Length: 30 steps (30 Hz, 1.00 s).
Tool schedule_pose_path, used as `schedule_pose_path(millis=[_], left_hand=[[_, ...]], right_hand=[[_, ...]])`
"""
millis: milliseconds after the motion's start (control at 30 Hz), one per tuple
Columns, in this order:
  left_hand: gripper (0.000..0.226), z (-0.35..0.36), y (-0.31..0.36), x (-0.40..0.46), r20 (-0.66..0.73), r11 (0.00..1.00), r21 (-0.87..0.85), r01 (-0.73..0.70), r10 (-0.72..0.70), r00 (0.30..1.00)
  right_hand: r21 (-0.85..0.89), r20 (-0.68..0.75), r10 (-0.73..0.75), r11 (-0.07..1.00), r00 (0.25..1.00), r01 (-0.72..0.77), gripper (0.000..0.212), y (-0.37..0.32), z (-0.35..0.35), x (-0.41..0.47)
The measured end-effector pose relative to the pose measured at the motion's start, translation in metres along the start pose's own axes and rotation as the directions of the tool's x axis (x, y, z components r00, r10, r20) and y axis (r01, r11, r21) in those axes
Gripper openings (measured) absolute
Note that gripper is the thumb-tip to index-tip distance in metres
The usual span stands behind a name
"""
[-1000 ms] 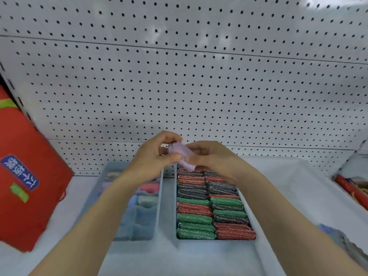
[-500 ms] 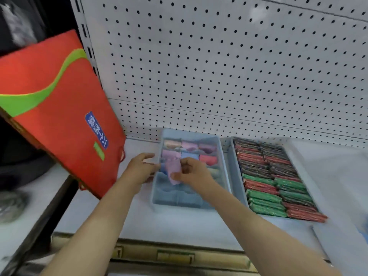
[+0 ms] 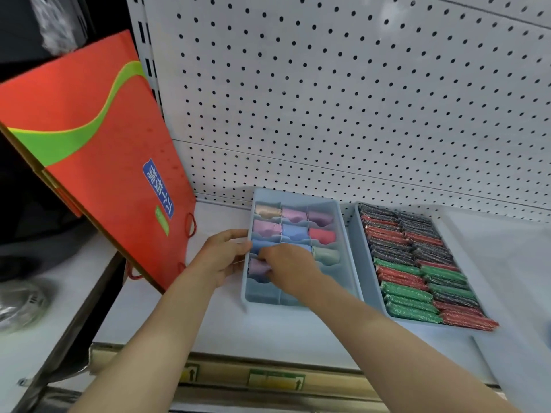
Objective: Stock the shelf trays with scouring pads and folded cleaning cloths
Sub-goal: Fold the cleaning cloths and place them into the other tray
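A folded lilac cloth [image 3: 258,267] was being pressed into a compartment on the left side of the divided tray [image 3: 343,234], in the fourth row from the back. The cloth was gripped by the right hand [image 3: 287,268], whose fingers were curled down over it; how much of the cloth was enclosed could not be told, since the fingertips were hidden. The left hand [image 3: 222,253] lay against the tray's left wall with its fingers bent round the rim, and the tray appeared to be steadied by it.

For the step to be done well, the cloth would need to be kept folded and pushed straight down between the dividers (the cells were narrow), so that no edge was left snagged on a partition. The brace on the wall would best be kept until the cloth was seated. The front cells seemed to be unfilled. The adjacent tray of scouring pads [image 3: 417,269] looked full and was touched by neither hand.
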State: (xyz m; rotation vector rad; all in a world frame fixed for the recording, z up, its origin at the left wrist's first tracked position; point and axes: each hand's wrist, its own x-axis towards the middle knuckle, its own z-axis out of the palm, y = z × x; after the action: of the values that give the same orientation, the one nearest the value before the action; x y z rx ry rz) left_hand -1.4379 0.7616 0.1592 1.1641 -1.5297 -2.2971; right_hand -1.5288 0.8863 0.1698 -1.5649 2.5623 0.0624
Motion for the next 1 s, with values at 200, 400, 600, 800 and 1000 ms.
schedule_pose_path(millis=[200, 400, 600, 800, 1000], left_hand=[[0.025, 0.002, 0.002, -0.003, -0.022, 1.000, 0.028, 0.011, -0.011, 1.000], [0.023, 0.005, 0.003, -0.004, -0.045, 1.000, 0.023, 0.010, -0.009, 0.999], [0.024, 0.007, 0.005, -0.008, -0.065, 0.999, 0.024, 0.022, -0.020, 0.998], [0.029, 0.011, 0.006, -0.013, -0.085, 1.000, 0.028, 0.010, -0.008, 0.996], [0.025, 0.030, 0.011, -0.025, -0.190, 0.992, 0.123, 0.005, 0.018, 0.982]], right_hand=[[0.161, 0.048, -0.048, 0.986, 0.998, 0.040, 0.023, 0.007, -0.003, -0.002], [0.085, 0.005, -0.047, 0.995, 0.999, 0.047, 0.023, -0.002, 0.009, 0.000], [0.199, 0.030, -0.006, 0.980, 1.000, 0.000, 0.012, 0.013, -0.001, 0.000], [0.181, 0.074, -0.046, 0.983, 0.996, 0.032, 0.021, 0.007, 0.003, 0.001], [0.377, 0.060, -0.063, 0.926, 0.996, 0.036, 0.021, 0.023, -0.013, -0.018]])
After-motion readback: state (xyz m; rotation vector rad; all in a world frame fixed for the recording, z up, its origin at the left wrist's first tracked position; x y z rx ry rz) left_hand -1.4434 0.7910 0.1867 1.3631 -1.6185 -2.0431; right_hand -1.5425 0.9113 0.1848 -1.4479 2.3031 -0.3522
